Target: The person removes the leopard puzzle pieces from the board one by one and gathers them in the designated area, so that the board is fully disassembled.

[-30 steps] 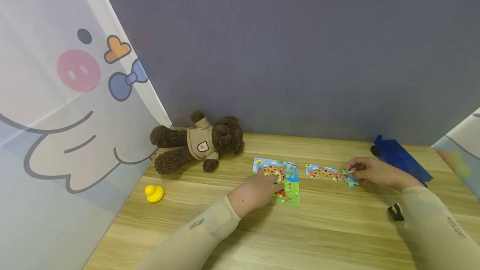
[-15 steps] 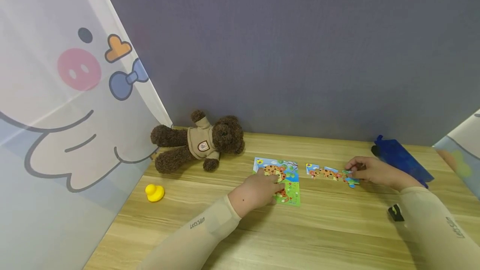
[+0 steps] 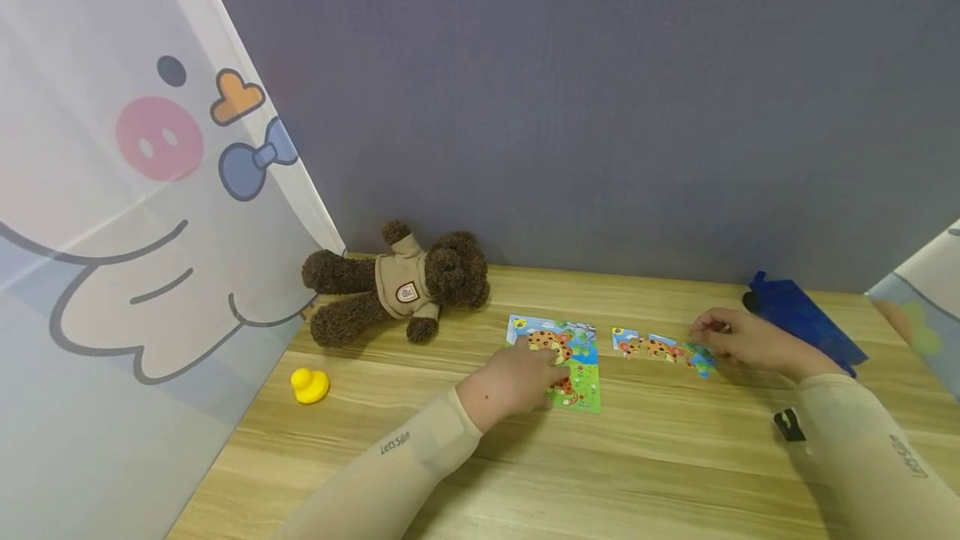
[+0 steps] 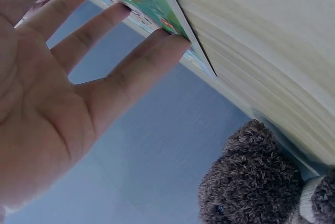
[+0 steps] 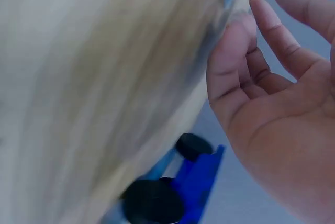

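My left hand (image 3: 517, 377) rests with spread, fairly straight fingers on a picture card (image 3: 588, 390) of a spotted leopard cub on green grass; in the left wrist view its fingertips (image 4: 178, 43) touch the card's face. Right of the card lies a short row of joined jigsaw pieces (image 3: 660, 348) showing part of the same cub. At the row's right end is a green-and-blue jigsaw piece (image 3: 702, 359). My right hand (image 3: 750, 344) is at that piece's far right edge, its fingers loosely bent; in the right wrist view nothing shows pinched between them.
A brown teddy bear (image 3: 401, 286) in a beige shirt lies at the back left, with a yellow rubber duck (image 3: 309, 387) nearer. Beyond my right hand stands a blue toy with black wheels (image 3: 806, 323). A small black object (image 3: 789, 425) lies beside my right sleeve. A grey wall (image 3: 600, 107) closes the back.
The right-end jigsaw piece has slid left against the row. My right hand has then shifted slightly up off it, uncovering more of the piece. My left hand stays on the card.
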A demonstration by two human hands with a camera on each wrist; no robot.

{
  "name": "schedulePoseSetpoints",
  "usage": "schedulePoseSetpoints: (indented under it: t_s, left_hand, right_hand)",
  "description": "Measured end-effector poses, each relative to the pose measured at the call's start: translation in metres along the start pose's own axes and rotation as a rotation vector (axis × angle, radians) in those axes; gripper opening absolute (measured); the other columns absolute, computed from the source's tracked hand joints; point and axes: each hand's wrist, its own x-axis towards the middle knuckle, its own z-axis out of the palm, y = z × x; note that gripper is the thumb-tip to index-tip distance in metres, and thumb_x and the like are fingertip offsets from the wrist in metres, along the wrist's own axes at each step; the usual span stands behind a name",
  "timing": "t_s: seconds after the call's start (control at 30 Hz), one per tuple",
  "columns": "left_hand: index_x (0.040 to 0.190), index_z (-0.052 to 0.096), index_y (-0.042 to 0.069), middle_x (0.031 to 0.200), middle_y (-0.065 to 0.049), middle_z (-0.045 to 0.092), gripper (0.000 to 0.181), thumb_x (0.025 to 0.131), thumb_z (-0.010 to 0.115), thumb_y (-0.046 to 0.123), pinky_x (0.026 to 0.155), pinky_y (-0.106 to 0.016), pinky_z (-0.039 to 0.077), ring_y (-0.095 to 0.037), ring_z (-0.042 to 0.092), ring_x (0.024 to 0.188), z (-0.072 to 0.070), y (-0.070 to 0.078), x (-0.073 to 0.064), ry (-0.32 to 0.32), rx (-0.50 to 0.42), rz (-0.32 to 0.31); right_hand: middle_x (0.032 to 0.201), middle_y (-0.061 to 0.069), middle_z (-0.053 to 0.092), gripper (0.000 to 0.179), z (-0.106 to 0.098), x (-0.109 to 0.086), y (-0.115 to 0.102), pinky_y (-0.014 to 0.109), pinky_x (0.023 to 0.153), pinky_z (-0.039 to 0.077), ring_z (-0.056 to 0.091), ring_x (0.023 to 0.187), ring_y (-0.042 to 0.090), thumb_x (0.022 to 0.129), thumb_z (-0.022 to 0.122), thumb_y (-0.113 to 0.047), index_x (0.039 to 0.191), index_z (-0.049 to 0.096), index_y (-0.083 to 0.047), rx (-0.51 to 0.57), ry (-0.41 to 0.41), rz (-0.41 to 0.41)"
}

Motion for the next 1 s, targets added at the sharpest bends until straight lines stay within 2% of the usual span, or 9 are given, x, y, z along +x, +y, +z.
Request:
schedulePoseSetpoints:
  t_s: [0.1, 0.23, 0.33, 0.47, 0.57, 0.67, 0.83, 0.9, 1.0]
  left_hand:
    - [0.156, 0.054, 0.040, 0.161, 0.012, 0.055, 0.060, 0.100, 0.070, 0.053, 0.128, -0.046, 0.043, -0.016, 0.052, 0.151, -0.001, -0.003, 0.002, -0.018, -0.049, -0.004]
    - [0.152, 0.058, 0.043, 0.162, 0.011, 0.054, 0.053, 0.101, 0.068, 0.056, 0.119, -0.053, 0.051, -0.031, 0.049, 0.153, 0.000, -0.010, 0.007, -0.023, -0.164, -0.022]
    - [0.145, 0.064, 0.043, 0.156, 0.011, 0.058, 0.044, 0.103, 0.065, 0.058, 0.108, -0.048, 0.059, -0.029, 0.057, 0.142, 0.001, -0.016, 0.010, 0.001, -0.216, -0.029]
    - [0.141, 0.068, 0.040, 0.144, 0.009, 0.063, 0.039, 0.106, 0.060, 0.056, 0.100, -0.039, 0.058, -0.021, 0.060, 0.125, 0.004, -0.025, 0.012, 0.066, -0.253, -0.044]
    - [0.143, 0.068, 0.035, 0.145, 0.006, 0.062, 0.042, 0.106, 0.061, 0.054, 0.106, -0.040, 0.056, -0.023, 0.058, 0.131, 0.005, -0.032, 0.010, 0.094, -0.305, -0.076]
    - [0.151, 0.062, 0.029, 0.157, 0.000, 0.056, 0.051, 0.106, 0.063, 0.052, 0.115, -0.046, 0.053, -0.029, 0.052, 0.145, 0.007, -0.039, 0.005, 0.086, -0.355, -0.121]
    - [0.167, 0.041, 0.020, 0.177, -0.011, 0.032, 0.078, 0.103, 0.065, 0.058, 0.130, -0.058, 0.036, -0.041, 0.032, 0.163, 0.013, -0.048, -0.006, 0.024, -0.429, -0.199]
    - [0.170, 0.034, 0.018, 0.180, -0.013, 0.024, 0.087, 0.101, 0.065, 0.062, 0.132, -0.062, 0.031, -0.044, 0.026, 0.165, 0.016, -0.050, -0.010, -0.014, -0.443, -0.230]
    - [0.171, 0.029, 0.015, 0.180, -0.016, 0.020, 0.096, 0.099, 0.065, 0.067, 0.131, -0.065, 0.031, -0.047, 0.024, 0.165, 0.019, -0.053, -0.013, -0.065, -0.448, -0.275]
  right_hand:
    - [0.114, 0.012, 0.065, 0.036, 0.000, 0.003, -0.013, 0.030, 0.064, 0.052, 0.057, 0.080, 0.012, 0.115, 0.051, -0.034, 0.130, 0.063, -0.004, -0.081, 0.047, -0.006]
    - [0.121, 0.013, 0.068, 0.037, 0.005, 0.011, -0.038, 0.030, 0.067, 0.053, 0.061, 0.086, 0.014, 0.115, 0.051, -0.035, 0.132, 0.065, -0.006, -0.154, 0.081, -0.059]
    - [0.122, 0.012, 0.069, 0.038, 0.014, 0.018, -0.062, 0.031, 0.068, 0.053, 0.061, 0.088, 0.015, 0.114, 0.053, -0.036, 0.133, 0.066, -0.007, -0.174, 0.090, -0.099]
    - [0.120, 0.012, 0.070, 0.036, 0.026, 0.028, -0.093, 0.032, 0.070, 0.053, 0.061, 0.087, 0.015, 0.113, 0.056, -0.037, 0.131, 0.068, -0.009, -0.172, 0.086, -0.149]
    - [0.119, 0.013, 0.070, 0.035, 0.035, 0.035, -0.112, 0.032, 0.070, 0.053, 0.062, 0.086, 0.019, 0.112, 0.057, -0.037, 0.131, 0.068, -0.010, -0.152, 0.065, -0.183]
    - [0.117, 0.014, 0.069, 0.034, 0.045, 0.043, -0.128, 0.032, 0.069, 0.054, 0.064, 0.084, 0.022, 0.112, 0.058, -0.035, 0.132, 0.066, -0.010, -0.106, 0.032, -0.208]
    - [0.117, 0.015, 0.067, 0.032, 0.064, 0.058, -0.146, 0.035, 0.075, 0.060, 0.068, 0.091, 0.025, 0.111, 0.057, -0.023, 0.136, 0.061, -0.003, -0.015, -0.045, -0.265]
    - [0.117, 0.015, 0.066, 0.033, 0.072, 0.065, -0.151, 0.037, 0.078, 0.062, 0.071, 0.094, 0.027, 0.111, 0.056, -0.019, 0.137, 0.059, 0.000, 0.019, -0.079, -0.282]
    - [0.117, 0.015, 0.065, 0.035, 0.086, 0.075, -0.156, 0.039, 0.076, 0.064, 0.071, 0.091, 0.028, 0.109, 0.058, -0.016, 0.138, 0.056, 0.003, 0.052, -0.118, -0.297]
